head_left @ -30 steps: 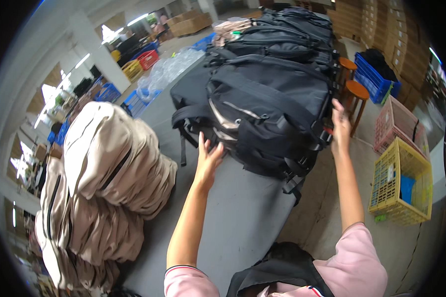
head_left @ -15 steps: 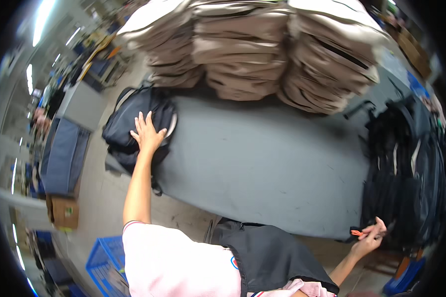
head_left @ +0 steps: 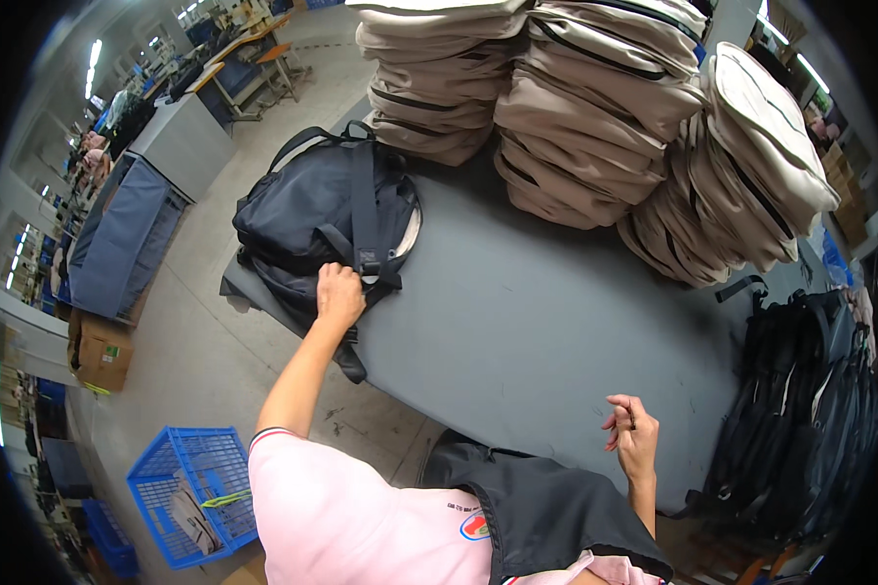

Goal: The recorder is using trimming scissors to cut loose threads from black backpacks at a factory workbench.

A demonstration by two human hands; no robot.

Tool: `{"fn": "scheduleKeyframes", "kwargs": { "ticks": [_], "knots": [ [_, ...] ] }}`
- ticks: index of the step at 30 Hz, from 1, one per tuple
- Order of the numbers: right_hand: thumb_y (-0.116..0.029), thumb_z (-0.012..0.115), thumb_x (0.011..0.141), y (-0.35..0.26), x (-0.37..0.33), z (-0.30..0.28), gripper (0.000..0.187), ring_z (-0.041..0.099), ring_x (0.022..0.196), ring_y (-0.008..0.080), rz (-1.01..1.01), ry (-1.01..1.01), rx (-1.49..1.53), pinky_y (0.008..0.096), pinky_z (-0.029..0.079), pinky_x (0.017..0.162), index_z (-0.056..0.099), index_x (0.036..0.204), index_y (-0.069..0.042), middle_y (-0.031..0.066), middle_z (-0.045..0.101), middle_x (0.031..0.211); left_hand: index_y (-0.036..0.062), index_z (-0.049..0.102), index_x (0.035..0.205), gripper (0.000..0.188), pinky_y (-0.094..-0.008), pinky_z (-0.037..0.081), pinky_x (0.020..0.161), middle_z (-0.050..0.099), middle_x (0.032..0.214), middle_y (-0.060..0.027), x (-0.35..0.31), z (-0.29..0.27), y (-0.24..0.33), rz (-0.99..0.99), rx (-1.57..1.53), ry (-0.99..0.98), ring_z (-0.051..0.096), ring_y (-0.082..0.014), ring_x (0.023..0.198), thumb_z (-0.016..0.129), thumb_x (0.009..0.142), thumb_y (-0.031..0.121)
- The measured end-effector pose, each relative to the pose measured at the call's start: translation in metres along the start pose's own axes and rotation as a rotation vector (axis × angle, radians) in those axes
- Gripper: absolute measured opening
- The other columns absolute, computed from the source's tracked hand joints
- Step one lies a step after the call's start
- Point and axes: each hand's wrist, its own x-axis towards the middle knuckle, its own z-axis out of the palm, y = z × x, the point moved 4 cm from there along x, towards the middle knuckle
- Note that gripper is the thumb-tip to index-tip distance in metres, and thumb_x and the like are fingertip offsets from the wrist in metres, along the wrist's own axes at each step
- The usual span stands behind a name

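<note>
— Where does the view sit?
— On the person's head, looking steeply down over a pink-sleeved shoulder at the grey table, close in.
— And what frames it?
— Beige bags at twelve to two o'clock, floor and a blue crate at eight. Fisheye bending curves every edge. It is the only view.

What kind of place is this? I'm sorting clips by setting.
Most likely a bag factory or packing floor: tall stacks of beige backpacks on a long grey worktable, a row of black backpacks at its end, and rows of workstations behind.
</note>
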Motion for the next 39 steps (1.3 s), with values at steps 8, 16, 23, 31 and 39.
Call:
{"fn": "scheduleKeyframes", "kwargs": {
  "ticks": [8,16,23,31,39],
  "knots": [
    [0.004,0.042,0.089,-0.011,0.0,0.016,0.024,0.056,0.054,0.0096,0.036,0.003,0.019,0.0214,0.043,0.046,0.061,0.103,-0.003,0.0044,0.058,0.065,0.006,0.068,0.104,0.049,-0.0358,0.045,0.085,0.066,0.088,-0.0187,0.047,-0.098,0.013,0.05,-0.945,-0.335,0.063,-0.0304,0.089,0.057,0.085,0.05],
    [0.003,0.044,0.073,0.018,-0.01,0.018,0.042,0.066,0.073,0.0213,0.121,-0.069,-0.237,0.0427,0.05,0.076,0.057,0.11,-0.012,0.0021,0.066,0.082,0.0007,0.034,0.14,0.069,-0.0483,0.034,0.102,0.043,0.137,-0.0216,0.03,-0.034,-0.097,0.287,-0.111,0.089,0.044,-0.037,0.125,0.058,0.082,0.032],
    [-0.001,0.053,0.078,0.033,-0.044,0.017,0.024,0.061,0.063,0.0348,0.116,0.084,-0.242,0.0514,0.042,0.055,0.053,0.101,-0.007,0.0095,0.066,0.078,0.0004,0.051,0.127,0.062,-0.0407,0.046,0.09,0.051,0.129,-0.023,0.042,-0.063,0.001,0.367,-0.071,0.552,0.057,-0.0344,0.106,0.061,0.069,0.017],
    [-0.019,0.048,0.094,0.039,-0.04,0.021,0.014,0.06,0.055,0.0229,0.134,0.124,0.037,0.0425,0.045,0.05,0.055,0.099,-0.008,0.0077,0.061,0.069,0.0006,0.051,0.128,0.061,-0.0408,0.047,0.089,0.052,0.128,-0.0222,-0.002,-0.239,0.119,0.442,-0.26,0.419,0.058,-0.0319,0.105,0.061,0.07,0.017],
    [-0.038,0.044,0.099,0.054,-0.018,-0.05,0.034,0.054,0.052,0.0069,0.419,0.594,0.647,0.0204,0.04,0.045,0.056,0.086,-0.008,0.0044,0.06,0.073,0.0102,0.066,0.1,0.045,-0.038,0.05,0.078,0.065,0.096,-0.0091,-0.062,-0.172,0.311,0.577,-0.714,0.143,0.062,-0.0279,0.091,0.059,0.056,0.001]
  ]
}}
